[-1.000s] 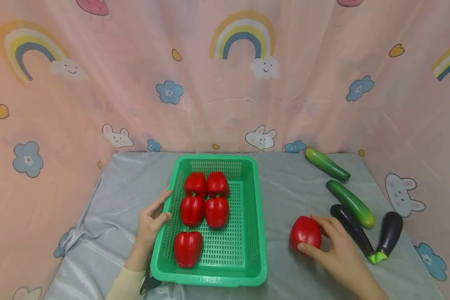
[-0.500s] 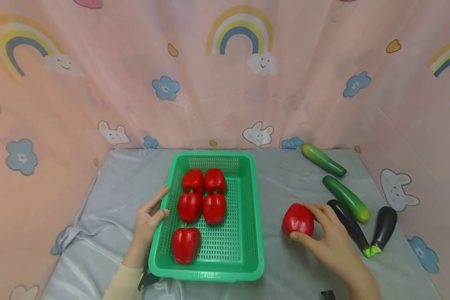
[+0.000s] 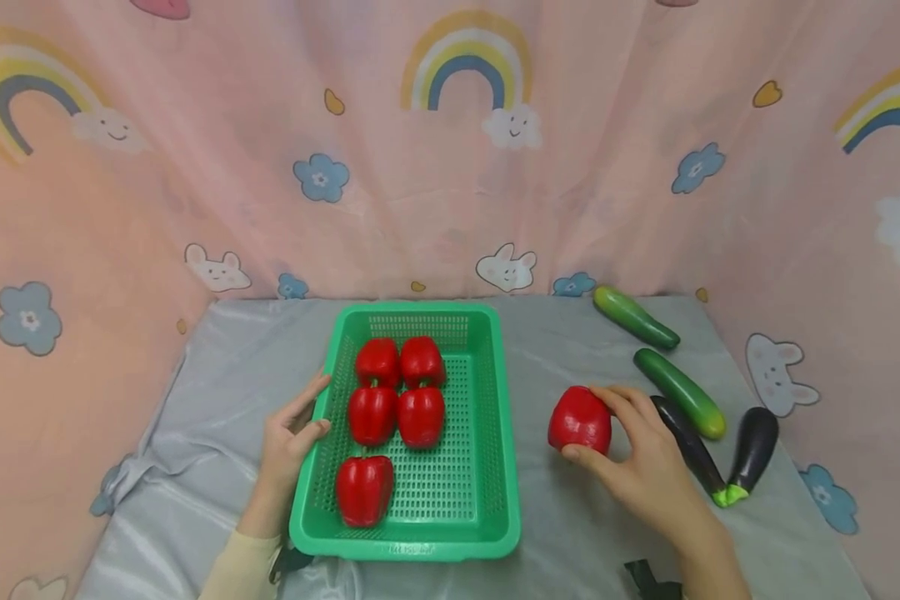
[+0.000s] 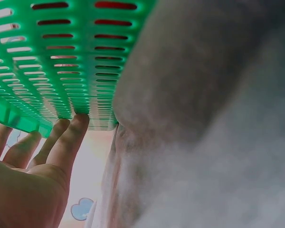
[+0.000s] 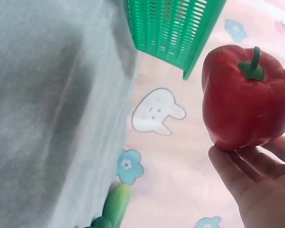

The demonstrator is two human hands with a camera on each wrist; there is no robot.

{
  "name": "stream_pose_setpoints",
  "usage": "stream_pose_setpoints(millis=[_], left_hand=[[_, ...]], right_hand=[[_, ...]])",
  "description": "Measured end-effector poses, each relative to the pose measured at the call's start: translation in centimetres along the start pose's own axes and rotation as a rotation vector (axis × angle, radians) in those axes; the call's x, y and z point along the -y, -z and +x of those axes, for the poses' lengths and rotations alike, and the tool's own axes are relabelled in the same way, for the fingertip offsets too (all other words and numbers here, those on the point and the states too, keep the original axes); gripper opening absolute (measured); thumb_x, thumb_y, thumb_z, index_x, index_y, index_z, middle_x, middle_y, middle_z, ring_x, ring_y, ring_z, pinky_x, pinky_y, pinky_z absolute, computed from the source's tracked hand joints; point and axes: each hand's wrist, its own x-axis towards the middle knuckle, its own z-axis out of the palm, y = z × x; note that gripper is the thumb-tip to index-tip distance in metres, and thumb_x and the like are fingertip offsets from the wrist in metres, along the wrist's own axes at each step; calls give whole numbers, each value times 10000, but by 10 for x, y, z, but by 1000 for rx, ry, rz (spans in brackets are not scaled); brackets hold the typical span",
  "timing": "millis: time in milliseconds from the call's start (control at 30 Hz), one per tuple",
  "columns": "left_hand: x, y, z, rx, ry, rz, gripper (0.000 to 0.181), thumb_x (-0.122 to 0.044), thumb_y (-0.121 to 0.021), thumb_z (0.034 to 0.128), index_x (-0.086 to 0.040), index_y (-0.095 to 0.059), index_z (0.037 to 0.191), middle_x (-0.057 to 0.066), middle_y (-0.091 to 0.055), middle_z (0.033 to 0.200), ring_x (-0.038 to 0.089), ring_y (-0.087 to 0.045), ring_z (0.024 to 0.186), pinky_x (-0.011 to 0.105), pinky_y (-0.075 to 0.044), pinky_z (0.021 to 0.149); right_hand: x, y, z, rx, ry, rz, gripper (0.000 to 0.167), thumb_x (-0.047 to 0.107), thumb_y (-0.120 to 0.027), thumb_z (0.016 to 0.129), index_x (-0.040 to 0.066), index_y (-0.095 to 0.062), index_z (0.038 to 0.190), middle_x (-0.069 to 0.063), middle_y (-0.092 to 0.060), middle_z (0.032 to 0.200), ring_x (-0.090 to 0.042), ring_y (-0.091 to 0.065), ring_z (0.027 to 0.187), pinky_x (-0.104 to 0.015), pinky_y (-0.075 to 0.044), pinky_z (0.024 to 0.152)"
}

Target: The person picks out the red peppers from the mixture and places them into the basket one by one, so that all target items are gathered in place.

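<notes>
My right hand holds a red bell pepper between thumb and fingers, right of the green basket. In the right wrist view the bell pepper hangs off the cloth, its green stem showing. My left hand touches the basket's left side, with fingers and thumb spread. The left wrist view shows the fingers fairly straight against the slotted wall. Inside the basket several red bell peppers lie: two pairs toward the back left and a single bell pepper at the front left.
Two zucchini and two eggplants lie on the grey cloth at the right, just beyond my right hand. A patterned pink curtain closes off the back and sides.
My right hand has lifted the bell pepper and carried it left, toward the basket. The left hand stays at the basket's side. The head view has shifted slightly.
</notes>
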Motion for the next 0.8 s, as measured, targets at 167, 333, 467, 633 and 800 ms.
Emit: stream_pose_setpoints(millis=[167,333,467,633,800], left_hand=[[0,1,-1,-1,-1,11,596,243,-573,852,201,-563,1447,156,-567,1582,91,-553,1458,199,-457,1114],[-1,-1,0,1,2,26,585,229,-581,864,195,-568,1448,157,-557,1588,75,-562,1442,200,-457,1112],[-1,0,0,-1,11,39,588,217,-589,867,180,-576,1454,208,-532,1594,71,-562,1441,199,-464,1104],[-1,0,-1,1,10,41,588,216,-592,868,182,-572,1455,290,-488,1593,64,-557,1442,191,-464,1099],[-1,0,0,-4,16,40,588,210,-600,874,178,-570,1460,248,-509,1598,60,-557,1441,188,-467,1093]], right_hand=[[5,-1,5,-19,50,-5,784,279,-1007,785,66,-657,1454,-95,-598,1394,-289,-575,1230,-604,-633,808],[12,0,9,-27,74,-8,787,266,-1010,779,75,-656,1455,-77,-599,1405,-261,-573,1236,-579,-638,811],[17,-1,13,-32,89,4,787,257,-1010,779,87,-657,1461,-63,-601,1416,-241,-574,1236,-540,-643,815],[26,-4,18,-45,121,33,774,243,-1003,789,92,-660,1466,-76,-602,1429,-256,-581,1231,-536,-644,804],[35,-5,24,-45,135,57,778,249,-994,797,92,-651,1477,-83,-597,1441,-275,-573,1254,-563,-642,802]])
